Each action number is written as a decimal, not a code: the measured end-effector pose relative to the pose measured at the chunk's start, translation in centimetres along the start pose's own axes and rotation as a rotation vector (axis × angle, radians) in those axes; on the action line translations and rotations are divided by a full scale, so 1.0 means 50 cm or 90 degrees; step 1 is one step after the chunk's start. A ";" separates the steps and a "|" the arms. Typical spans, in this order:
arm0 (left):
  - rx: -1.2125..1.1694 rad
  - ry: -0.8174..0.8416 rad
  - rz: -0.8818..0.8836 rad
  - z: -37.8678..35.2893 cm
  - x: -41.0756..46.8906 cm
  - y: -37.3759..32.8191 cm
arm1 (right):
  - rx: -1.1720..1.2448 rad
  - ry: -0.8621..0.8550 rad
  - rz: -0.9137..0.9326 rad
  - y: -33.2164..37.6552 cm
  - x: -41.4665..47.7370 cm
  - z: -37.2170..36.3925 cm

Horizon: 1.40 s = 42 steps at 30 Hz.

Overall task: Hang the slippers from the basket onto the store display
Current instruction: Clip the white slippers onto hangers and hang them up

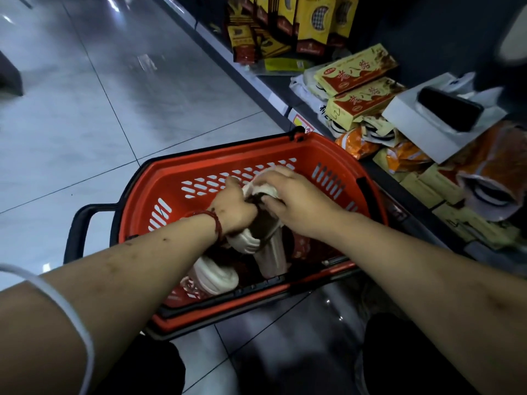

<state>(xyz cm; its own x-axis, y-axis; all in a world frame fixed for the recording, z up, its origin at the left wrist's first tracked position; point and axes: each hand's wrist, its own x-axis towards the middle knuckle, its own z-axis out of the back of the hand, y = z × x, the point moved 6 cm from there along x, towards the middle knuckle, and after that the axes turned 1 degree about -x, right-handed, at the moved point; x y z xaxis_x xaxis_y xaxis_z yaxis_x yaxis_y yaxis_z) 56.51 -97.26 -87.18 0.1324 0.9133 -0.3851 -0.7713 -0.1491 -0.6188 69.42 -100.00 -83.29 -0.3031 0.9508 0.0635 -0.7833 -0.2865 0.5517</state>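
Slippers (263,223), cream: we clamp both grips, left hand (232,208) and right hand (296,203), on them above the basket (199,169), long axis toward us.

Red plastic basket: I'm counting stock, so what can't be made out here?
- Head view: the slipper count in the red plastic basket; the left hand, right hand and forearms cover the cream ribbed slippers.
- Hanging display: not identifiable.
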 end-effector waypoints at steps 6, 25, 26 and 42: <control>-0.075 0.014 -0.022 0.005 -0.009 0.022 | 0.243 -0.080 -0.261 -0.105 -0.025 0.042; -0.031 -0.030 -0.164 -0.011 0.003 0.076 | 0.085 0.123 -0.582 -0.397 -0.028 -0.134; -0.039 -0.029 -0.169 -0.012 0.003 0.076 | 0.080 0.162 -0.603 -0.399 -0.037 -0.146; -0.115 0.000 -0.066 0.010 -0.007 0.073 | 0.086 -0.063 -0.537 -0.332 -0.026 -0.032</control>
<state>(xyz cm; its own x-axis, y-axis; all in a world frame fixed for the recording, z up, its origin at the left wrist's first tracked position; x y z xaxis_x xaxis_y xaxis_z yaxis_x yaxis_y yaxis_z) 53.32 -97.95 -88.97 0.2046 0.9276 -0.3126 -0.6295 -0.1199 -0.7677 81.94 -96.66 -93.86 0.4051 0.8470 -0.3441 -0.6517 0.5315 0.5411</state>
